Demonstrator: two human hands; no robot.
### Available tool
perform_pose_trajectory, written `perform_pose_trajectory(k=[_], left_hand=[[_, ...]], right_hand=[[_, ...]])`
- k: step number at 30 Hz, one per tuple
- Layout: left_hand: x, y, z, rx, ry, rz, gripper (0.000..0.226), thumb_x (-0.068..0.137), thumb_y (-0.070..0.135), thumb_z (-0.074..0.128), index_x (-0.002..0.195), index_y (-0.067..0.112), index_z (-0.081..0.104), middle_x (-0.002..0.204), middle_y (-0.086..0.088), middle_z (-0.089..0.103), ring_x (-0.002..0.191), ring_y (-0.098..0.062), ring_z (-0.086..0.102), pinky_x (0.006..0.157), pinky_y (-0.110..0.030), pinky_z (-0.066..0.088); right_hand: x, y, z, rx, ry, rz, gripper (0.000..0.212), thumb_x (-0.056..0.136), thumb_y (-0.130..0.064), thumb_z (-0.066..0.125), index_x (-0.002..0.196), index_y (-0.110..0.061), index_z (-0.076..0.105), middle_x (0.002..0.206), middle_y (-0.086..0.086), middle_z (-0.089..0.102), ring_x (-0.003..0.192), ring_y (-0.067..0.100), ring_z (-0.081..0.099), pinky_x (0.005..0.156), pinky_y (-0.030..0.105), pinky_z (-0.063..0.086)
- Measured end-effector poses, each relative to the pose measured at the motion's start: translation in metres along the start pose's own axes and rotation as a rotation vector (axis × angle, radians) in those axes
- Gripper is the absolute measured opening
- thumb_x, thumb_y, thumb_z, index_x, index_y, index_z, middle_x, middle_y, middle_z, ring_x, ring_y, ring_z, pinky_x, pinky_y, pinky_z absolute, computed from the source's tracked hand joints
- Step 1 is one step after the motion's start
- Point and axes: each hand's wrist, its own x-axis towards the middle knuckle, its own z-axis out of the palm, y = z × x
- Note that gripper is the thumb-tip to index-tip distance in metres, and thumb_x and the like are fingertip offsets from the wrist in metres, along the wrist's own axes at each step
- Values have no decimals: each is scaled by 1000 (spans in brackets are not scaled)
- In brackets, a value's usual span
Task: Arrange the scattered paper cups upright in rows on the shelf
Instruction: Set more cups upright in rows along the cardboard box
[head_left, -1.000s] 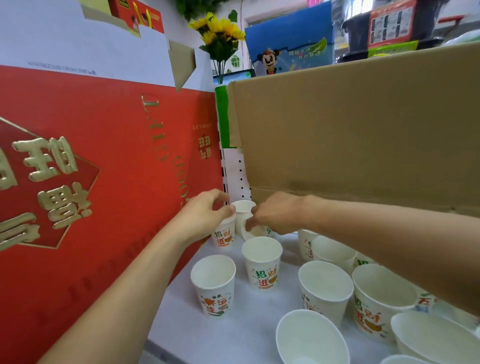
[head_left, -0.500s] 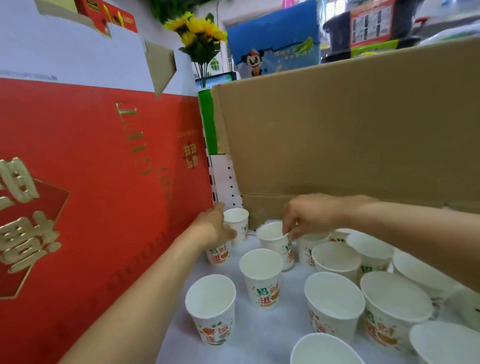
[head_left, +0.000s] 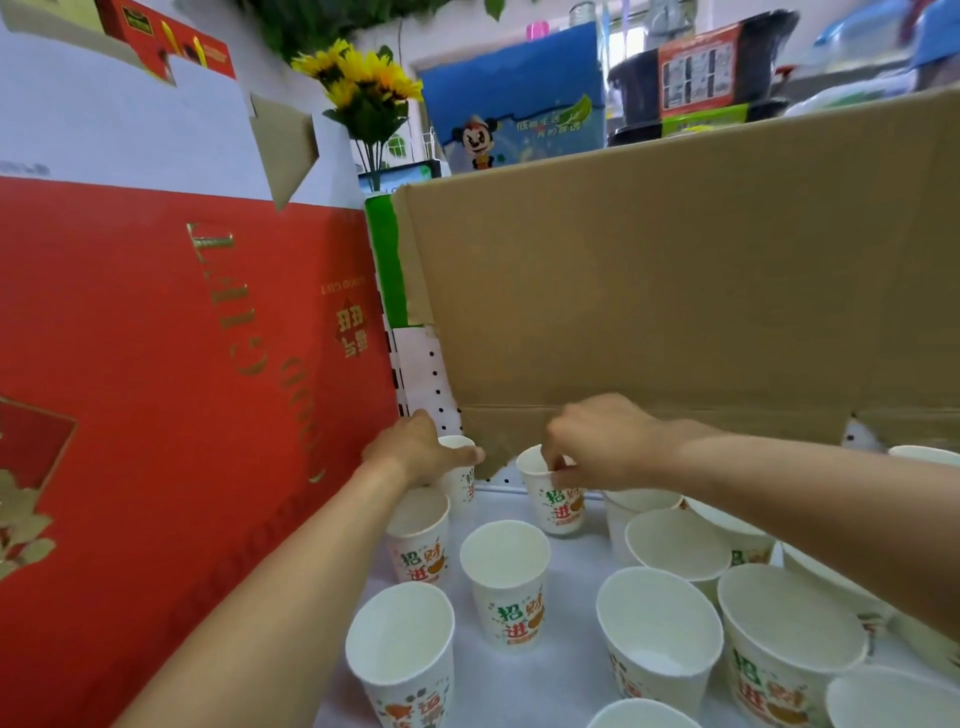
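Our right hand (head_left: 605, 449) pinches the far rim of the back-row cup (head_left: 558, 512), fingertips (head_left: 558, 462) dipped just inside its mouth and the thumb on the outside wall. Our left hand (head_left: 415, 452) holds the far-left cup (head_left: 462, 480) from its left side, thumb across the near face. The other fingers are hidden behind it, so we cannot tell how firmly it is wrapped.

The risks lie close in. A pinch on a thin paper rim can crease it or tilt the cup if we drag instead of lifting. The right wrist hangs just above the crowded cups on the right (head_left: 675, 551), and a careless pull toward us could knock them over. The drooping lower edge of the cardboard sheet (head_left: 675, 291) sits just behind both hands and could catch a rim pushed too far back.

Both held cups stand upright at the far edge of the shelf (head_left: 524, 686), apart from each other, with the far-left one in the corner beside the red box (head_left: 156, 364). Nearer us, the left column cup (head_left: 418, 545), the middle cup (head_left: 506, 587) and the near-left cup (head_left: 402, 660) stand upright in loose lines. The cups to the right look bunched and, we judge, are not yet in rows.
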Motion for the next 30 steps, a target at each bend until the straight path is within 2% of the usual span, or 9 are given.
perform_pose_trajectory(k=[2,5,7,10,17,22,24,27,30], left_hand=[[4,-1,5,-13,29,17,68,70,70,65,109,16,54,108,-4,59,96,-24,58,71,-33,45],[8,1,10,-187,-28,76,50,75,47,75,110,14,61,109,-3,62,97,-21,60,81,-33,50],[7,5,11,-313,-143,137,53,77,30,77,124,15,56,122,-1,58,106,-18,58,88,-29,48],[5,11,10,-352,-224,191,63,78,21,74,135,20,48,134,3,52,112,-15,54,91,-25,44],[11,15,19,-366,-126,215,60,74,30,81,124,19,50,123,1,55,108,-17,55,92,-31,47],[12,16,18,-410,-145,225,64,78,23,79,132,17,46,129,-1,54,113,-17,53,96,-31,46],[10,16,14,-346,-80,265,60,80,27,77,132,18,48,132,1,53,118,-16,52,97,-28,44],[3,23,7,-318,37,421,41,83,31,73,121,25,58,127,7,57,116,-10,53,98,-29,44],[-10,42,4,-323,-56,567,21,84,30,72,104,33,68,112,16,65,107,0,57,96,-29,47]], right_hand=[[6,-2,4,-9,-3,26,19,89,-33,60,93,-17,69,89,2,68,71,22,54,54,26,36],[7,1,9,38,-21,64,20,87,-36,62,96,-20,70,91,1,68,72,21,53,56,26,35],[5,6,10,80,-26,86,19,86,-38,63,97,-23,69,93,-3,68,74,19,52,57,26,35],[2,10,9,113,-28,104,14,88,-35,62,97,-26,69,95,-6,67,75,16,51,60,26,36],[5,4,13,52,21,126,14,87,-26,58,95,-22,69,94,0,69,84,24,62,59,27,36],[-1,10,4,141,47,162,25,91,-40,58,113,-29,65,105,-5,66,97,20,61,65,26,34],[-10,23,-5,264,78,188,19,91,-34,58,106,-31,68,90,-12,64,84,13,61,60,26,36],[-33,44,-17,466,-73,147,17,86,-20,59,93,-29,72,79,-19,64,70,-4,57,65,22,47],[-55,52,-20,509,-231,152,10,85,-31,64,84,-27,73,73,-18,65,63,-2,54,62,19,44]])
